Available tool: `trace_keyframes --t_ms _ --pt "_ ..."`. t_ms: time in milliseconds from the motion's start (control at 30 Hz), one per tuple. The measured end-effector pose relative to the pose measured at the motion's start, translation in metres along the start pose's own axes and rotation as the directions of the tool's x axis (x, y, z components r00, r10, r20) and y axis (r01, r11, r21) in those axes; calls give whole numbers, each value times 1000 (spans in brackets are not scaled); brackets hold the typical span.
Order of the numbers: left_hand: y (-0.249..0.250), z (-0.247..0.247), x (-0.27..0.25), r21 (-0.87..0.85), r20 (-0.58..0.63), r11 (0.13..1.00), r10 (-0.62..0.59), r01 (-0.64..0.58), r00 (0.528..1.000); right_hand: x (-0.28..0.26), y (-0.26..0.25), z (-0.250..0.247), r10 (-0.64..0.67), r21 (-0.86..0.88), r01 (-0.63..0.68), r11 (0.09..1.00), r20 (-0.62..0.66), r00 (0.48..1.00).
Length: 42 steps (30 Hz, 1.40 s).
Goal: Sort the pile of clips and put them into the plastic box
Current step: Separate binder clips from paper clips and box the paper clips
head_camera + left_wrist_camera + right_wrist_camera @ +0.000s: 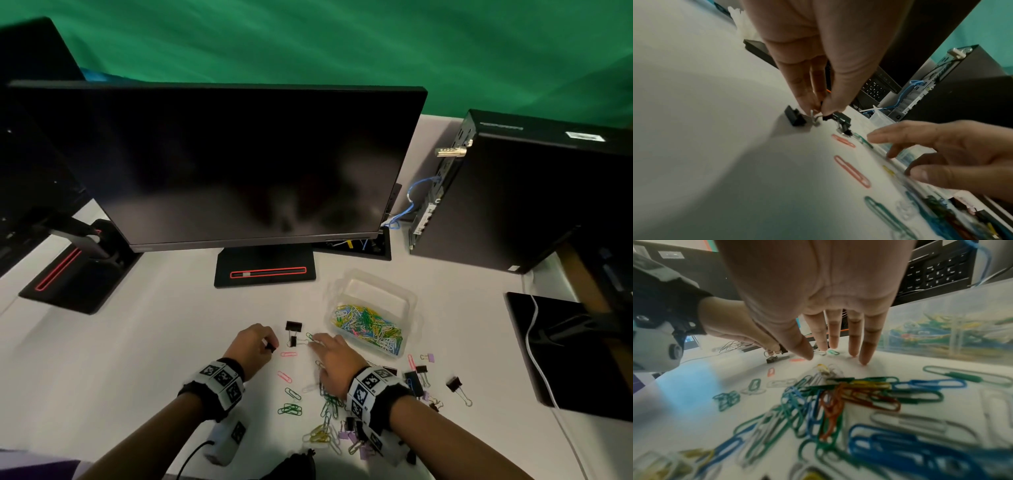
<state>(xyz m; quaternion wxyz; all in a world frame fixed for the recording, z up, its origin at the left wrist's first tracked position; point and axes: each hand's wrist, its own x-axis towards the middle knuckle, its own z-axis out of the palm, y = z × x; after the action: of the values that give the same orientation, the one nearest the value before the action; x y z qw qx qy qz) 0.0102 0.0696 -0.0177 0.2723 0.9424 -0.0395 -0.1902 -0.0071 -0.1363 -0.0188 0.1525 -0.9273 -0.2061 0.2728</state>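
My left hand [268,344] pinches the wire handle of a small black binder clip [794,118] against the white table; in the left wrist view the left hand [819,108] has thumb and fingers closed on it. My right hand [317,342] lies flat with straight fingers [864,353] touching the table beside a green paper clip [310,336]. Two more black binder clips [293,326] sit between the hands. The clear plastic box [409,301] to the right holds many coloured paper clips. A loose pile of paper clips [838,395] lies under my right wrist.
A monitor stand [265,270] and dark monitor [239,164] rise behind the work area. A black computer case [513,198] stands at the back right, a black pad [582,359] to the right. Purple and black binder clips [419,377] are scattered right of my right wrist.
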Motion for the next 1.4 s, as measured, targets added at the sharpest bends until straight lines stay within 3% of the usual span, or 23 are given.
trace_keyframes --t_ms 167,300,367,467,633,800,1100,1233,1400 --pt "-7 0 6 44 -3 999 20 -20 1000 4 1 0 -26 -94 28 995 16 1000" --pt "0 3 7 145 -52 982 133 -125 990 -8 11 3 -107 32 107 994 -23 994" --pt "8 4 4 192 44 961 195 -200 980 -15 21 1 -87 124 97 988 -81 993" --pt "16 4 -2 241 249 939 185 -246 951 -27 36 -13 30 185 -10 983 -104 994" --pt "14 9 -9 299 390 920 126 -255 912 -36 52 -16 64 84 -66 994 26 998" --pt "19 22 -11 328 370 904 144 -274 918 -36 49 -6 88 93 -94 991 61 994" --pt "52 45 -12 50 338 967 220 -251 915 -29 24 8 63 250 -67 966 23 998" --pt "48 36 -17 181 313 945 208 -273 927 -37 33 2 80 259 -77 963 -3 997" --pt "37 34 -27 299 367 913 158 -277 917 -42 33 5 81 162 -91 983 67 994"
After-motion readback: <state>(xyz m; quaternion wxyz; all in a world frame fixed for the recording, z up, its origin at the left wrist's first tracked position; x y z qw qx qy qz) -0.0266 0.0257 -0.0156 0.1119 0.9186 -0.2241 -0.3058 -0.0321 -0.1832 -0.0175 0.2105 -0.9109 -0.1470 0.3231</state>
